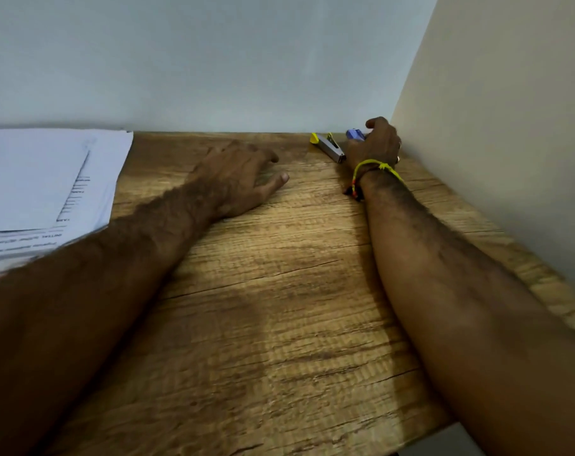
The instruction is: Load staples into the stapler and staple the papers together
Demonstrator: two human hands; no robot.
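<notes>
**Two hands out on the desk, one at the far corner**

Both bare arms stretch across the wooden desk (pixel 279 307), and I count two hands on it. The left hand (pixel 243 179) lies palm down near the middle of the far edge, fingers loosely spread and relaxed, holding nothing. The right hand (pixel 376 144) is pushed into the far right corner where the two walls meet, its fingers curled round a small blue object (pixel 355 134); only one end of it pokes out past the knuckles, so I cannot say what it is. A yellow thread bracelet (pixel 374 167) circles that wrist.

Just beside the right hand, on its left, lies one stapler (pixel 330 147): a grey metal body with yellow parts at the far end, flat on the desk close to the back wall. Whether the hand touches it I cannot tell.

One stack of printed papers (pixel 46 185) sits at the far left, several sheets fanned unevenly, well apart from the stapler. The left forearm crosses its near corner.
</notes>
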